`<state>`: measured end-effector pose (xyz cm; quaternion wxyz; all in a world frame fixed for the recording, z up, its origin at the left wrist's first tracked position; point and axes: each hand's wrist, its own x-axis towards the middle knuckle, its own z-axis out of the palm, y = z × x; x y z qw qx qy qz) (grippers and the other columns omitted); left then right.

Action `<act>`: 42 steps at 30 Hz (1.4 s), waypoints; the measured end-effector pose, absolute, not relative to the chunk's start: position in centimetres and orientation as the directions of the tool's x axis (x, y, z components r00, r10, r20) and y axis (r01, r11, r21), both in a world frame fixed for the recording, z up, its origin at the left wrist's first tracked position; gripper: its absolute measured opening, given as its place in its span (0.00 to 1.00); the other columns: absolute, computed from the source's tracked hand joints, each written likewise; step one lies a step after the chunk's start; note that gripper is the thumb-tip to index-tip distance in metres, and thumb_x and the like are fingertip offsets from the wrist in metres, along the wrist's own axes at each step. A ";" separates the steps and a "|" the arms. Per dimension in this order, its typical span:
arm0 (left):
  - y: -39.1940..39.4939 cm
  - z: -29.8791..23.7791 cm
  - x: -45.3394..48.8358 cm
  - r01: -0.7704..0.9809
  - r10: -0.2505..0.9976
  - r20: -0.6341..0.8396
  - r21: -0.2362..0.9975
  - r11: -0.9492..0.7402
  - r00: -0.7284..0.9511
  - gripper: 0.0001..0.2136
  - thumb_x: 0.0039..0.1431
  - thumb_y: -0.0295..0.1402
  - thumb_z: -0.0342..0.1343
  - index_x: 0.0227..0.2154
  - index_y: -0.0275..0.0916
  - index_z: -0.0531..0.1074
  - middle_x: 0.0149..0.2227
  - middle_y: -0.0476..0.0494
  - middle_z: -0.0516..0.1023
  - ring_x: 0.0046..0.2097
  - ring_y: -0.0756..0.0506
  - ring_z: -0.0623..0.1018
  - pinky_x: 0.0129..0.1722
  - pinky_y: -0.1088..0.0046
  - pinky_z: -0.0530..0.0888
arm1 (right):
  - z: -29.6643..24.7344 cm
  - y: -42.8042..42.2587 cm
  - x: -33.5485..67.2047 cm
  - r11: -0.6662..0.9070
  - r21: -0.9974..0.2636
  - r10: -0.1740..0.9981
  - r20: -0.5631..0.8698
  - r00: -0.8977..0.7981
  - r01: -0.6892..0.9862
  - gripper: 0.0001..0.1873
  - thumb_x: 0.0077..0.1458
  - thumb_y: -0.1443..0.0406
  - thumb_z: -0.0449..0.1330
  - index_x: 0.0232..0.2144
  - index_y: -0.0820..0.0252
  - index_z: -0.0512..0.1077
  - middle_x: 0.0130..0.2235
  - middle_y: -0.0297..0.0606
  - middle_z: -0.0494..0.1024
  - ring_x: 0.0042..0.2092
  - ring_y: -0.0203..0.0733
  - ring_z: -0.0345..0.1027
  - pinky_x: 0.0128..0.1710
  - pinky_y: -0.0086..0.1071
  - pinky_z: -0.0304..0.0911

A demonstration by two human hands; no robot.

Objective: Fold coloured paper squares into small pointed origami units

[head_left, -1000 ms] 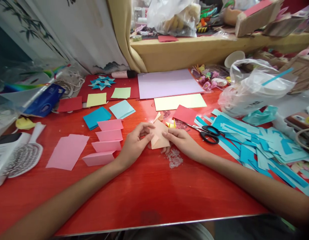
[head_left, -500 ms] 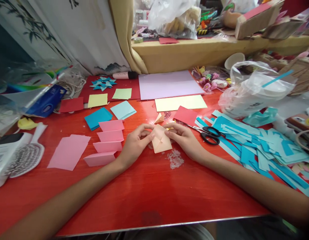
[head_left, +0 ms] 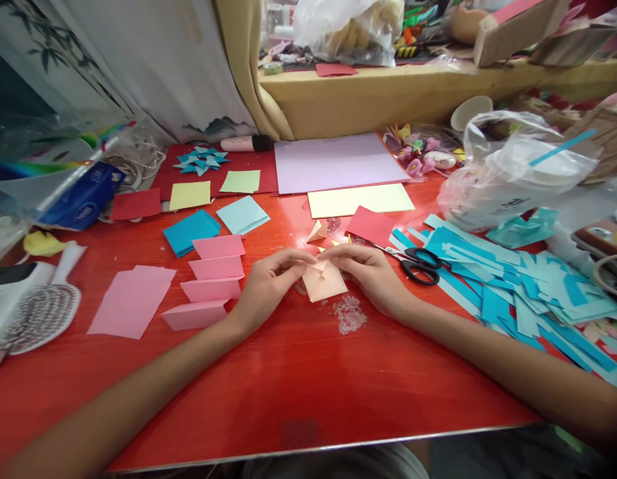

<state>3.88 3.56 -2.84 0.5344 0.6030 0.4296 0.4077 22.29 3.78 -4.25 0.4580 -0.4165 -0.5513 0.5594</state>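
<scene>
A small peach-coloured folded paper [head_left: 324, 286] is held between both hands over the red table, its flaps meeting near the middle. My left hand [head_left: 273, 283] pinches its upper left edge between thumb and fingers. Its upper right edge is gripped by my right hand [head_left: 365, 269], whose fingertips partly hide behind the paper. Just beyond the hands stands a small peach folded paper piece [head_left: 317, 231]. A patch of clear crumpled bits [head_left: 349, 314] lies below the right hand.
Black-handled scissors [head_left: 420, 266] and a heap of blue paper strips [head_left: 518, 286] lie to the right. Folded pink papers [head_left: 213, 288] and flat pink sheets [head_left: 133, 301] sit left, near a hairbrush [head_left: 48, 313]. Behind are a lilac sheet [head_left: 338, 163] and a plastic bag [head_left: 512, 173].
The folded paper has tilted, and its top edge is now drawn in closer between the fingers of both hands. The hands have moved slightly together; the camera view has shifted a little.
</scene>
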 end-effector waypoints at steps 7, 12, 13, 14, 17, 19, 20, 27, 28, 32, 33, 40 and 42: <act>3.3 -2.5 3.9 0.196 0.954 0.020 0.977 -0.081 0.299 0.07 0.57 0.33 0.51 0.34 0.40 0.73 0.37 0.48 0.74 0.35 0.51 0.73 0.33 0.77 0.72 | -4.1 3.8 22.3 0.010 -1.000 0.976 0.011 -0.220 -0.007 0.09 0.54 0.67 0.54 0.33 0.56 0.75 0.34 0.34 0.75 0.36 0.35 0.65 0.37 0.31 0.59; 3.3 -2.4 4.0 0.198 0.944 0.019 0.976 -0.089 0.329 0.08 0.58 0.35 0.49 0.34 0.39 0.71 0.36 0.48 0.73 0.32 0.51 0.73 0.33 0.76 0.72 | -4.0 3.8 22.2 -0.019 -0.999 0.971 -0.013 -0.237 -0.026 0.07 0.52 0.66 0.57 0.34 0.58 0.74 0.34 0.35 0.75 0.35 0.36 0.67 0.37 0.32 0.61; 3.3 -2.4 4.0 0.198 0.945 0.022 0.976 -0.091 0.328 0.08 0.58 0.36 0.50 0.34 0.40 0.71 0.35 0.48 0.73 0.32 0.51 0.72 0.32 0.76 0.71 | -4.0 3.7 22.2 -0.018 -0.999 0.968 -0.010 -0.249 -0.031 0.07 0.52 0.66 0.57 0.34 0.58 0.73 0.34 0.35 0.75 0.35 0.36 0.67 0.37 0.32 0.61; 3.3 -2.4 4.0 0.200 0.946 0.024 0.975 -0.093 0.324 0.08 0.58 0.37 0.50 0.34 0.40 0.71 0.34 0.49 0.73 0.31 0.51 0.72 0.32 0.76 0.71 | -4.0 3.7 22.2 -0.011 -0.999 0.965 -0.002 -0.261 -0.032 0.07 0.52 0.66 0.57 0.34 0.58 0.73 0.34 0.35 0.75 0.35 0.36 0.67 0.37 0.32 0.61; 3.4 -2.4 4.0 0.202 0.943 0.031 0.974 -0.104 0.333 0.08 0.58 0.37 0.51 0.35 0.40 0.72 0.31 0.50 0.72 0.28 0.53 0.71 0.31 0.77 0.69 | -4.0 3.7 22.2 0.035 -0.999 0.956 0.037 -0.289 -0.012 0.06 0.53 0.66 0.56 0.33 0.58 0.73 0.34 0.34 0.74 0.35 0.35 0.67 0.36 0.30 0.60; 3.4 -2.4 4.0 0.199 0.930 0.027 0.974 -0.107 0.367 0.08 0.57 0.37 0.51 0.34 0.40 0.71 0.29 0.50 0.71 0.27 0.53 0.70 0.30 0.76 0.69 | -3.9 3.7 22.2 0.071 -0.997 0.953 0.062 -0.297 0.021 0.06 0.54 0.67 0.55 0.33 0.58 0.72 0.34 0.33 0.74 0.35 0.34 0.66 0.36 0.29 0.59; 3.4 -2.5 4.0 0.199 0.925 0.024 0.974 -0.106 0.379 0.08 0.57 0.38 0.51 0.33 0.39 0.71 0.28 0.51 0.70 0.27 0.53 0.70 0.30 0.76 0.69 | -3.9 3.7 22.3 0.086 -0.996 0.951 0.071 -0.301 0.038 0.06 0.54 0.68 0.55 0.33 0.58 0.72 0.34 0.33 0.74 0.35 0.33 0.65 0.36 0.29 0.58; 3.5 -2.9 4.0 0.177 0.925 0.010 0.981 -0.083 0.380 0.07 0.56 0.38 0.53 0.31 0.39 0.67 0.29 0.51 0.69 0.28 0.53 0.70 0.28 0.77 0.70 | -3.8 3.6 22.4 0.134 -0.984 0.949 0.093 -0.302 0.117 0.07 0.55 0.67 0.54 0.34 0.58 0.72 0.31 0.33 0.71 0.32 0.34 0.62 0.31 0.29 0.55; 3.5 -2.9 4.1 0.167 0.925 0.014 0.982 -0.084 0.379 0.07 0.56 0.37 0.53 0.33 0.39 0.67 0.30 0.50 0.70 0.28 0.52 0.70 0.28 0.77 0.70 | -3.8 3.5 22.3 0.130 -0.984 0.949 0.089 -0.303 0.119 0.07 0.56 0.66 0.54 0.36 0.58 0.71 0.29 0.32 0.69 0.31 0.34 0.61 0.30 0.29 0.54; 3.5 -2.9 4.1 0.205 0.921 0.026 0.972 -0.114 0.389 0.08 0.57 0.36 0.52 0.38 0.40 0.69 0.34 0.48 0.72 0.32 0.51 0.72 0.30 0.77 0.70 | -3.7 3.3 22.3 0.096 -0.989 0.943 0.054 -0.330 0.115 0.13 0.58 0.63 0.52 0.45 0.55 0.66 0.25 0.30 0.63 0.27 0.34 0.57 0.27 0.29 0.52; 3.5 -2.9 4.1 0.222 0.920 0.025 0.967 -0.121 0.392 0.08 0.57 0.36 0.52 0.38 0.40 0.70 0.35 0.47 0.73 0.33 0.51 0.72 0.31 0.77 0.70 | -3.7 3.3 22.3 0.087 -0.990 0.942 0.045 -0.333 0.114 0.13 0.58 0.63 0.51 0.46 0.55 0.65 0.25 0.30 0.63 0.28 0.34 0.58 0.27 0.29 0.53; 3.6 -3.2 3.9 0.255 0.920 0.046 0.954 -0.156 0.390 0.09 0.57 0.36 0.52 0.37 0.40 0.71 0.35 0.46 0.74 0.33 0.50 0.72 0.31 0.76 0.70 | -3.9 3.3 22.3 0.100 -0.986 0.937 0.047 -0.345 0.137 0.12 0.60 0.62 0.50 0.46 0.55 0.64 0.25 0.30 0.61 0.27 0.34 0.56 0.26 0.29 0.51; 3.6 -3.2 3.9 0.276 0.920 0.054 0.946 -0.172 0.389 0.08 0.57 0.36 0.51 0.36 0.40 0.72 0.33 0.48 0.73 0.30 0.51 0.72 0.30 0.75 0.70 | -3.9 3.3 22.3 0.109 -0.982 0.936 0.049 -0.349 0.153 0.11 0.60 0.62 0.50 0.44 0.56 0.64 0.24 0.29 0.58 0.26 0.34 0.54 0.25 0.29 0.49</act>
